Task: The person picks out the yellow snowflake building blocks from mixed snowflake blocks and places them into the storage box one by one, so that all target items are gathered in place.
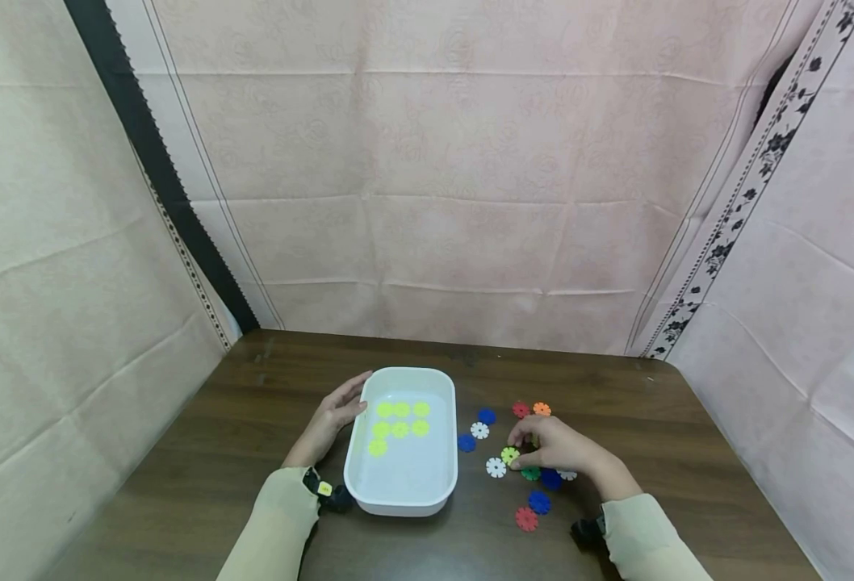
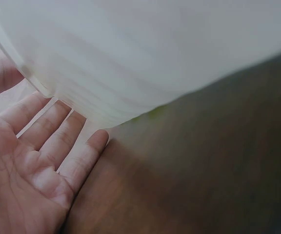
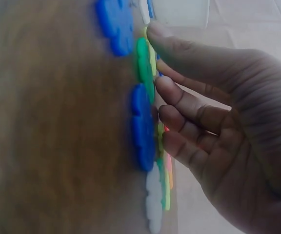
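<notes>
My left hand (image 1: 336, 415) holds the left side of a white rectangular tray (image 1: 401, 492). In the left wrist view its thumb goes over the rim and its fingers (image 2: 79, 161) lie along the outer wall. Several yellow-green flower-shaped discs (image 1: 400, 430) lie in rows in the far half of the tray. Right of the tray, my right hand (image 1: 558, 444) is low over the loose pieces. Its thumb and index finger pinch a yellow-green flower disc (image 1: 510, 457) at the edges. In the right wrist view, a green disc (image 3: 144, 68) and a blue disc (image 3: 143, 126) stand close by the fingertips.
Blue discs (image 1: 539, 502), white discs (image 1: 496, 467), red discs (image 1: 526, 519) and an orange disc (image 1: 541, 409) are scattered around the right hand. All stand on a dark brown wooden table (image 1: 311, 355). Pale cloth (image 1: 456, 202) hangs behind and along both sides.
</notes>
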Motion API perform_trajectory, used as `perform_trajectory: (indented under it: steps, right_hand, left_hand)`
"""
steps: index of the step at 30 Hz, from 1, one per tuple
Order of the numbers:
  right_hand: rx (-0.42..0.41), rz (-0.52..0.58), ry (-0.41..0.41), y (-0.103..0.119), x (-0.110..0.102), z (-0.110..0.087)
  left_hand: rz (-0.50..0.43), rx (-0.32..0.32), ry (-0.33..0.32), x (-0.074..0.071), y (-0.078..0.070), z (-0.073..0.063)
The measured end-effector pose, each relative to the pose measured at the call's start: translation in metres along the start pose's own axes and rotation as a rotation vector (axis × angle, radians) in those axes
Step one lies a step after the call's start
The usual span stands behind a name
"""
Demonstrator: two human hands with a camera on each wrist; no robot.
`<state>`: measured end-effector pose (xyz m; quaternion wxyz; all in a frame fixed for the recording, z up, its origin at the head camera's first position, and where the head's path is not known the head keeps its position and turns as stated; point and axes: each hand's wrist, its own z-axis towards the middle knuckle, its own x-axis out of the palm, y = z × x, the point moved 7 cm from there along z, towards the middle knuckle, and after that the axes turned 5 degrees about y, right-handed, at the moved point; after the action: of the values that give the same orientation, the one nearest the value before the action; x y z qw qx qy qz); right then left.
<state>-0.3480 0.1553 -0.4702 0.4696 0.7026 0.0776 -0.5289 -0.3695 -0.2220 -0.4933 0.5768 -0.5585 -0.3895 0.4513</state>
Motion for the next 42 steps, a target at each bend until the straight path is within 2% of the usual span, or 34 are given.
perform_trajectory:
  steps: [12,26,42]
  right_hand:
    - [-0.002,-0.002,0.004,0.0001,0.0019,0.0005]
    - [0.059,0.019,-0.02,-0.0063,0.0004,0.0009]
    - [0.045,0.036,-0.052,-0.0035,-0.0037,0.0004]
  left_hand:
    - [-0.006,-0.001,0.001,0.0017,-0.0023,-0.0012]
    - [0.005,-0.004,-0.003,0.0015,-0.0028,-0.0015]
    - [0.004,-0.004,-0.001,0.0011,-0.0011,-0.0011]
